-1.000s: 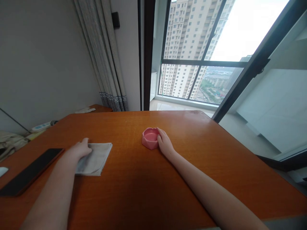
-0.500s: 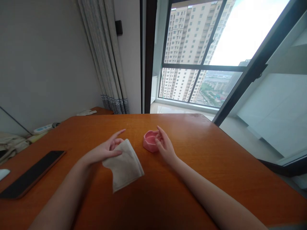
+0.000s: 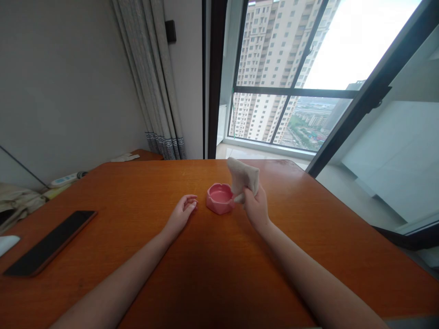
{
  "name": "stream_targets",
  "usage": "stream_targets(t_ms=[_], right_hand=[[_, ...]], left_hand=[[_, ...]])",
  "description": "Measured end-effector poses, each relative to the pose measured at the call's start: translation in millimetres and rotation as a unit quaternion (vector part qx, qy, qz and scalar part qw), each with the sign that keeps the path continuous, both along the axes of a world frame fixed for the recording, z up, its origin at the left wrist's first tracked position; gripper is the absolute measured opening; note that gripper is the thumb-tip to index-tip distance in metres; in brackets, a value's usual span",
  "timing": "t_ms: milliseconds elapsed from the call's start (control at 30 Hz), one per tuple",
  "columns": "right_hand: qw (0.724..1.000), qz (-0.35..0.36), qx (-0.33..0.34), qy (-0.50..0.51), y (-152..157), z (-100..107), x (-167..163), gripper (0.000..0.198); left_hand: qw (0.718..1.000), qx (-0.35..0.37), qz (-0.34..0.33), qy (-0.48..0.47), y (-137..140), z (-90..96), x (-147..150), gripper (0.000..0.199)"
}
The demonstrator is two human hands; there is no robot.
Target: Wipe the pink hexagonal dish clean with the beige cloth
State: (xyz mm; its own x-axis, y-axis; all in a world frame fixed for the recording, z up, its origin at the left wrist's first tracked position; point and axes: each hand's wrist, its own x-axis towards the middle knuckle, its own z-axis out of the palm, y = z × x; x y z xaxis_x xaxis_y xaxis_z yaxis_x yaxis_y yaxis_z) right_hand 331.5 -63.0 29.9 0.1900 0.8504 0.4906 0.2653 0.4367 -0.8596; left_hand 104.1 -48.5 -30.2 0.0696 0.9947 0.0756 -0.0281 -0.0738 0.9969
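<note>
A pink ashtray [image 3: 218, 208] with a faceted outside and a notched rim stands upright on the wooden table. Left of it, my left hand [image 3: 181, 212] rests near the tabletop with loosely curled fingers and nothing in them, a small gap away from the ashtray. My right hand [image 3: 256, 208] is closed on a folded light grey cloth [image 3: 243, 176], thumb on the near side. The cloth sticks up above the hand at the ashtray's right side, and its lower corner overlaps the rim in view; whether it touches I cannot tell.
A dark flat slab [image 3: 51, 242] lies on the table [image 3: 192, 278] at the left, beside a white object [image 3: 7, 244]. A white power strip [image 3: 65, 179] and crumpled fabric [image 3: 15, 203] are at the left edge. Beyond the table's far edge are a curtain [image 3: 157, 91] and a window.
The cloth has passed from my left hand to my right hand, which lifted off the ashtray and shifted right. My emptied left hand has moved right, close to the ashtray.
</note>
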Motion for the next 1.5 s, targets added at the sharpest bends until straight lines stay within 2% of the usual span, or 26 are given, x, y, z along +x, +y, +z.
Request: stream_targets(t_ms=[33,100,200,267,400,500,633,733,800,900,1000,1067,1200,1333,1433,1500], right_hand=[[0.994,0.002,0.047,-0.099,1.1,-0.3,3.0,0.022],[0.949,0.053,0.083,-0.301,2.2,-5.3,3.4,0.027],[0.857,0.116,0.035,-0.501,2.9,-18.7,-4.7,0.030],[0.832,0.098,0.001,-0.547,3.8,-25.9,-10.3,0.027],[0.827,0.068,-0.032,-0.558,7.9,-29.4,-12.0,0.023],[0.831,0.078,-0.019,-0.551,11.3,-30.5,-8.7,0.024],[0.840,0.045,0.060,-0.537,9.4,-40.2,-15.6,0.011],[0.840,0.021,0.135,-0.524,3.8,-47.8,-27.2,0.015],[0.838,0.029,0.162,-0.521,1.7,-48.7,-30.9,0.016],[0.823,0.075,0.181,-0.533,3.3,-42.2,-25.9,0.016],[0.793,0.114,0.207,-0.562,7.6,-32.8,-16.2,0.020],[0.779,0.110,0.220,-0.577,9.6,-30.8,-13.5,0.021],[0.780,0.049,0.201,-0.590,10.8,-41.3,-21.1,0.020],[0.798,0.035,0.191,-0.570,9.6,-53.2,-29.5,0.018],[0.809,0.047,0.192,-0.553,9.2,-52.5,-29.2,0.017],[0.805,0.068,0.195,-0.556,10.7,-48.2,-26.0,0.018]], left_hand=[[1.000,-0.002,-0.010,0.005,0.5,-2.5,1.8,0.037],[0.999,-0.002,-0.031,0.010,-0.2,-5.0,5.3,0.037],[0.999,0.003,-0.051,0.016,-2.1,-5.9,7.8,0.035],[0.998,0.005,-0.053,0.030,-2.6,-7.2,8.3,0.031],[0.998,0.017,-0.036,0.044,-1.1,-12.5,11.9,0.028],[1.000,-0.004,-0.015,-0.011,2.3,-12.7,22.0,0.032],[0.992,-0.063,0.006,-0.110,6.0,-4.3,49.5,0.040],[0.981,-0.061,0.035,-0.182,4.7,1.9,69.5,0.048],[0.977,-0.058,0.047,-0.198,3.4,3.1,74.9,0.049],[0.983,-0.039,0.069,-0.167,6.0,1.6,68.8,0.045],[0.990,0.043,0.099,-0.090,13.7,2.4,53.8,0.041],[0.989,0.095,0.107,-0.032,17.1,6.5,45.5,0.039],[0.980,0.155,0.112,0.048,8.0,17.2,45.4,0.043],[0.979,0.140,0.148,0.023,-11.6,18.9,61.5,0.058],[0.984,0.102,0.149,-0.002,-14.7,14.4,67.1,0.051],[0.986,0.090,0.142,-0.001,-9.3,12.8,63.9,0.043]])
